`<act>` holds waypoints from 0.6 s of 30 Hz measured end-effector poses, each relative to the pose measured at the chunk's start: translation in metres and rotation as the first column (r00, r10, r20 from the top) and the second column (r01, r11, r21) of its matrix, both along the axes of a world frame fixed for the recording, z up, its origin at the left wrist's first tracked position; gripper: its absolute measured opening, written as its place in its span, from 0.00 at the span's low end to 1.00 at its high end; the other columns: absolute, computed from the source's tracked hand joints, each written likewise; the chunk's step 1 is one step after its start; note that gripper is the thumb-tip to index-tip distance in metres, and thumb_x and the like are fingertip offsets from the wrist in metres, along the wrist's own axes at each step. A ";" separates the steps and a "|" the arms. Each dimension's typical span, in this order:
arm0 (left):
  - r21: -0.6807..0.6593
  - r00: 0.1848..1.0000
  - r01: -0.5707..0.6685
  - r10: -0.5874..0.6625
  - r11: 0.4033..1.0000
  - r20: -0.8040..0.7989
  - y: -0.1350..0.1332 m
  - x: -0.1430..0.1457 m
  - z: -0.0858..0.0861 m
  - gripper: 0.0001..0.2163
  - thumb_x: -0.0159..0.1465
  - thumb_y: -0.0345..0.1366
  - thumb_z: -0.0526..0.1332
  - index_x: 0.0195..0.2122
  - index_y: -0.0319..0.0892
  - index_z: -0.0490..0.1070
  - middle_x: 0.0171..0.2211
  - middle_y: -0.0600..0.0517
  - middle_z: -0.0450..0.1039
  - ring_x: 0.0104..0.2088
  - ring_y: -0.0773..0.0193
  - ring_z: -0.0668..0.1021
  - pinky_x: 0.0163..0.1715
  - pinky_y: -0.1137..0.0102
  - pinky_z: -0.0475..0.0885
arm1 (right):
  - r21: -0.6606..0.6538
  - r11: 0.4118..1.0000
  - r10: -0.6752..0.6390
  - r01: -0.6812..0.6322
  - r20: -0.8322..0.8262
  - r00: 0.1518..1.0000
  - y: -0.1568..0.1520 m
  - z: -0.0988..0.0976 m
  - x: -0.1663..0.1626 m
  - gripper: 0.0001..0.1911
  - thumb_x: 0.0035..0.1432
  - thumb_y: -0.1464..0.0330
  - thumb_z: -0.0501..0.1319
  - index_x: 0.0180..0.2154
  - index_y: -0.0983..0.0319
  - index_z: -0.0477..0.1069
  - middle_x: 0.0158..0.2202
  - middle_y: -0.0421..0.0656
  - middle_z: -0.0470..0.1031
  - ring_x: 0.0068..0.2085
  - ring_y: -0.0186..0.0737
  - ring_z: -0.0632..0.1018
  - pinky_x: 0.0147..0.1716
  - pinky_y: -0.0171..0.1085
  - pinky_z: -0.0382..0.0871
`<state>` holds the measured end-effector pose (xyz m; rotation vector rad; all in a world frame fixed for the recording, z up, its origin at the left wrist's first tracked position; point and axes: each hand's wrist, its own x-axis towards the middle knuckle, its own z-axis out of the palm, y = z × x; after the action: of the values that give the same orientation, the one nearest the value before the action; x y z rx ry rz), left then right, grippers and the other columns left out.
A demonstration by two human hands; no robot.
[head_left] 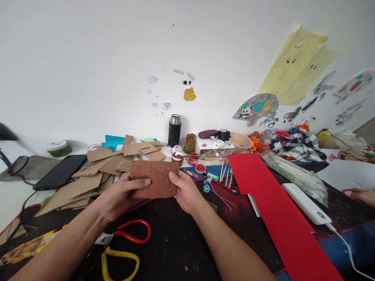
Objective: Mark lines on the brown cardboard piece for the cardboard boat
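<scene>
Both of my hands hold a brown-painted piece of cardboard (pixel 155 175) in front of me, above the dark table. My left hand (pixel 120 199) grips its left side, thumb lying on the near face and fingers hidden behind. On the right edge, my right hand (pixel 186 189) pinches it between thumb and fingers. Another brown edge shows beneath it near my left fingers; I cannot tell whether it is a separate piece. Below my left wrist lie scissors (pixel 125 249) with one red and one yellow handle, their blades partly hidden by my forearm.
Cut cardboard pieces (pixel 84 183) are heaped at the left beside a black device (pixel 60 171). Behind stands a black flask (pixel 175 130). Red paper (pixel 281 210) and a white power strip (pixel 307 203) lie at the right. Another person's hand (pixel 363 196) holds red-handled scissors at the far right.
</scene>
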<state>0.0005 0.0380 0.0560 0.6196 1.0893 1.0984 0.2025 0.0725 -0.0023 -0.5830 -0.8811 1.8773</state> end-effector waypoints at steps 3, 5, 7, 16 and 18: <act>0.022 1.000 -0.008 0.008 1.000 0.010 -0.001 0.003 -0.001 0.24 0.39 0.32 0.88 0.37 0.43 0.83 0.36 0.44 0.91 0.36 0.48 0.91 0.36 0.64 0.87 | -0.003 1.000 0.013 -0.013 -0.013 1.000 0.000 0.000 0.000 0.32 0.49 0.47 0.88 0.46 0.59 0.84 0.48 0.48 0.92 0.52 0.54 0.90 0.53 0.50 0.87; 0.034 1.000 -0.007 0.006 0.999 0.017 -0.003 0.006 -0.001 0.25 0.40 0.33 0.88 0.39 0.43 0.84 0.35 0.45 0.91 0.33 0.49 0.90 0.33 0.65 0.86 | -0.005 0.999 0.034 -0.034 -0.025 0.999 -0.001 0.000 0.000 0.31 0.49 0.48 0.89 0.44 0.59 0.84 0.47 0.47 0.92 0.52 0.54 0.90 0.53 0.50 0.87; 0.044 1.000 -0.005 0.004 0.999 0.025 -0.006 0.008 -0.002 0.28 0.41 0.33 0.87 0.46 0.43 0.86 0.36 0.45 0.91 0.34 0.48 0.90 0.32 0.65 0.85 | -0.007 0.998 0.058 -0.058 -0.042 0.997 -0.004 0.002 -0.002 0.31 0.48 0.48 0.89 0.43 0.59 0.84 0.46 0.48 0.92 0.52 0.55 0.90 0.52 0.50 0.87; 0.070 0.998 0.037 -0.040 0.997 0.039 -0.010 0.009 -0.012 0.36 0.44 0.36 0.87 0.58 0.46 0.85 0.44 0.44 0.92 0.47 0.39 0.92 0.40 0.62 0.87 | -0.003 0.994 0.105 -0.106 -0.092 0.990 -0.007 0.006 0.000 0.31 0.50 0.48 0.88 0.45 0.59 0.82 0.47 0.48 0.91 0.52 0.55 0.90 0.49 0.48 0.88; 0.081 1.000 0.011 -0.014 0.997 0.027 -0.007 0.009 -0.011 0.34 0.45 0.36 0.87 0.55 0.48 0.85 0.44 0.45 0.92 0.48 0.40 0.92 0.40 0.63 0.87 | -0.019 0.996 0.084 -0.085 -0.073 0.994 -0.002 0.002 0.000 0.33 0.49 0.46 0.88 0.46 0.59 0.82 0.45 0.47 0.90 0.49 0.53 0.90 0.44 0.46 0.88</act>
<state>0.0097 0.0305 0.0452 0.6728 1.0203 1.1415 0.2029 0.0701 -0.0001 -0.4951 -0.8502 1.9743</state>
